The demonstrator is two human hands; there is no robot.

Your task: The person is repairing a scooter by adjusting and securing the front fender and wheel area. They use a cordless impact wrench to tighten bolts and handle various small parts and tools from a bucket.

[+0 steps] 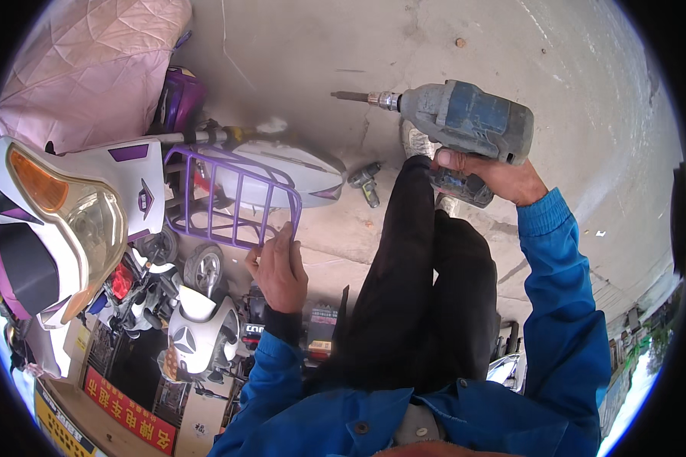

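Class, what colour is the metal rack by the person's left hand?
The rack is purple; it shows best in the head view.

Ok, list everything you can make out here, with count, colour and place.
power driver: one, blue-grey, upper right, held
wire rack: one, purple, left of centre
smaller drill: one, mostly dark, on the ground
large scooter front: one, white and purple, left
quilted cover: one, pink, upper left
small scooter: one, white, lower left
red sign: one, red, bottom left
other clutter: too crowded to count
trousers: one pair, black, centre
jacket: one, blue, bottom
left hand: one, bare, at the rack's corner
right hand: one, bare, gripping the driver
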